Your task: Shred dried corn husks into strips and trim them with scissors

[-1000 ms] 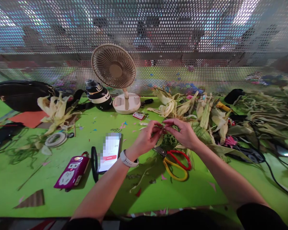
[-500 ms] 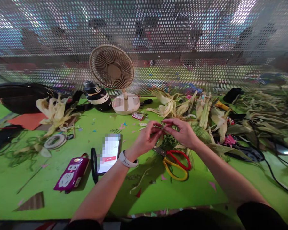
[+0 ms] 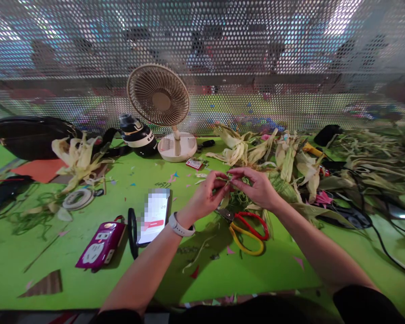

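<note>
Left hand point(image 3: 209, 194), right hand point(image 3: 256, 186): pinched together on a small, indistinct strand point(image 3: 229, 178), pose unchanged. Loop-handled scissors point(image 3: 233, 220) lie just beside; papery, curled corn husks point(image 3: 236, 150) line the tabletop's point(image 3: 263, 279) back edge.

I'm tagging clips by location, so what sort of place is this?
Probably a craft workshop: dried leaves that look like corn husks are heaped on a green tabletop, scissors lie near the person's hands, and colored scraps are scattered about.
</note>
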A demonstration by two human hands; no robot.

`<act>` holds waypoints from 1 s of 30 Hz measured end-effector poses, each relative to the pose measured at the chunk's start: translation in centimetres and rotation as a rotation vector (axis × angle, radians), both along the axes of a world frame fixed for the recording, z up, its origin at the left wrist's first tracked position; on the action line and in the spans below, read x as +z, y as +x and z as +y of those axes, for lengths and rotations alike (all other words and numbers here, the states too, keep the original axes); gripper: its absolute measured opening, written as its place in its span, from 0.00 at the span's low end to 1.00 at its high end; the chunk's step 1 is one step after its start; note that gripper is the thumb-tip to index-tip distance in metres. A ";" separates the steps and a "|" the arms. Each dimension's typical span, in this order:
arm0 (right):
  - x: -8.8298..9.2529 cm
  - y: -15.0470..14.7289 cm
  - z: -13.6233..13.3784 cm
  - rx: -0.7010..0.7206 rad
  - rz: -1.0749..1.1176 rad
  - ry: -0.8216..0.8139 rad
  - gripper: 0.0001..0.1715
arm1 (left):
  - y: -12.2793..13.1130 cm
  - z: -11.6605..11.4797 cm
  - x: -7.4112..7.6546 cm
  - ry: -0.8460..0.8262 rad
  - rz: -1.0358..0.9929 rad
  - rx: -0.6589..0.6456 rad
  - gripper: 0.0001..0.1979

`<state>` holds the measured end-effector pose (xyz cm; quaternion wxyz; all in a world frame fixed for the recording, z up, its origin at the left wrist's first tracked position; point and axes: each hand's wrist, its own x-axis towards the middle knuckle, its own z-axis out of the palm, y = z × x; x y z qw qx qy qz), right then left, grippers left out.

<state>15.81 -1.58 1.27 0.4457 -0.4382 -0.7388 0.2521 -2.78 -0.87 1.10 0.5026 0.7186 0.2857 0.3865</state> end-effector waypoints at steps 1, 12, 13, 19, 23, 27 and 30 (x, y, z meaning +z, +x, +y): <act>0.0 0.0 0.0 0.003 0.000 -0.001 0.15 | 0.0 0.0 0.0 0.006 0.007 0.003 0.10; 0.0 0.0 0.0 0.003 0.005 -0.005 0.16 | 0.0 0.1 -0.3 -0.015 -0.003 0.001 0.11; -0.1 0.0 0.0 0.004 0.009 -0.010 0.16 | 0.0 0.1 -0.3 -0.016 -0.005 0.002 0.11; -0.2 0.0 0.0 0.016 0.024 -0.026 0.16 | 0.0 0.1 -0.2 -0.032 0.014 0.010 0.11; 0.0 0.0 -0.1 0.020 0.025 -0.024 0.15 | 0.0 0.1 -0.3 -0.032 0.015 0.010 0.12; 0.0 -0.1 -0.1 0.027 0.026 -0.024 0.16 | -0.1 0.2 -0.3 -0.015 0.025 -0.003 0.11; -0.1 -0.2 -0.1 0.036 0.027 -0.033 0.16 | -0.2 0.2 -0.1 -0.009 0.047 -0.017 0.11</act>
